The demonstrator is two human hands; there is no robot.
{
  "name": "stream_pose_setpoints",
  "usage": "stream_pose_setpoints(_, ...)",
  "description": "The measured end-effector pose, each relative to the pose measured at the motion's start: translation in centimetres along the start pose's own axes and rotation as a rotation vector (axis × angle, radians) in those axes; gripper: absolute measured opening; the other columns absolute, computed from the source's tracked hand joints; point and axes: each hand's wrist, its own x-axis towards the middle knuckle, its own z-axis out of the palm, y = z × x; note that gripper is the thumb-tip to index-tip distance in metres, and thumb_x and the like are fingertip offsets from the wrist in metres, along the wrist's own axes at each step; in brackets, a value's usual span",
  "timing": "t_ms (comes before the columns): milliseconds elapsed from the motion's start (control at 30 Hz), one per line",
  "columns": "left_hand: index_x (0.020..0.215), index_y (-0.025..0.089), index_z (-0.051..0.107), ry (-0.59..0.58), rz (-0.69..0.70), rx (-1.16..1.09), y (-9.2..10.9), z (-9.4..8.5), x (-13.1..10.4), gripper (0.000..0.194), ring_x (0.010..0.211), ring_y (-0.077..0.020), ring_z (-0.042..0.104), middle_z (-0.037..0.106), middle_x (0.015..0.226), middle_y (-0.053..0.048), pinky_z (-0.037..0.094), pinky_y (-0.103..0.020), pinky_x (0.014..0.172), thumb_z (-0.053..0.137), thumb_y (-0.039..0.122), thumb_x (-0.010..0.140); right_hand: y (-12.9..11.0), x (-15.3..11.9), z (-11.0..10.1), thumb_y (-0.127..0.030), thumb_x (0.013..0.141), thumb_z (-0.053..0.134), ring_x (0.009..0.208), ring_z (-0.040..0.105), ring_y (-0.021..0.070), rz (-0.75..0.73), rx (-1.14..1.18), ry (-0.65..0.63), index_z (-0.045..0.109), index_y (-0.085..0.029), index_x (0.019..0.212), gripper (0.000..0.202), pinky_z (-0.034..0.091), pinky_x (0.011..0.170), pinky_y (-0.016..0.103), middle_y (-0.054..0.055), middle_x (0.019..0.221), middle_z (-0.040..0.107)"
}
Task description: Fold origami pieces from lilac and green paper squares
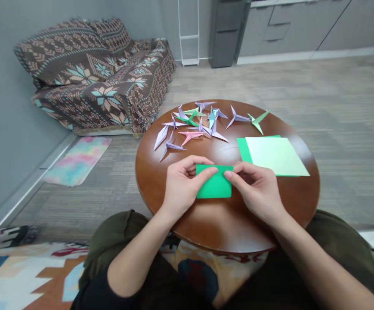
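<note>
A small folded sheet of green paper is held up over the near half of the round table. My left hand pinches its left side, thumb on the front face and fingers behind. At the upper right corner, the thumb and fingers of my right hand grip the same paper. Both thumbs lie near its top edge. Beyond my hands are several folded paper cranes, among them a pink one, a purple one and a light green one.
A pale green paper stack rests on darker green sheets at the table's right. The brown round table stands before my knees. Farther off are a sofa with a patterned cover, a colourful mat and grey cabinets.
</note>
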Motion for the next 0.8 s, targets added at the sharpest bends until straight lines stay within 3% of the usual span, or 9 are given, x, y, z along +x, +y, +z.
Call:
stream_pose_setpoints(433,0.082,0.018,0.077,0.033,-0.017,-0.014,0.13,0.23,-0.08,0.019,0.065,-0.0144,0.069,0.077,0.075,-0.002,0.056,-0.023,0.059,0.089,0.031,0.075,-0.06,-0.06,0.17,-0.035,0.090,0.076,0.060,0.055,0.0138,-0.016,-0.008,0.025,0.068,-0.021,0.070,0.026,0.043,0.054,0.025,-0.002,0.065,0.063)
stream_pose_setpoints(633,0.082,0.017,0.079,-0.009,-0.119,-0.155,-0.21,0.04,0.12,0.028,0.066,-0.0159,0.071,0.079,0.076,-0.002,0.059,-0.025,0.062,0.093,0.038,0.070,0.47,-0.28,-0.08,-0.031,0.091,0.075,0.065,0.057,0.0156,-0.070,-0.075,0.109,0.068,-0.022,0.072,0.022,0.046,0.061,0.027,-0.001,0.069,0.066)
stream_pose_setpoints(800,0.080,0.019,0.083,0.009,-0.091,-0.170,-0.62,-0.36,0.21,0.023,0.065,-0.0154,0.069,0.079,0.075,-0.003,0.058,-0.026,0.061,0.092,0.039,0.073,0.71,-0.45,-0.19,-0.030,0.093,0.074,0.067,0.056,0.0162,-0.129,-0.101,0.113,0.067,-0.023,0.074,0.021,0.046,0.063,0.029,-0.001,0.071,0.066)
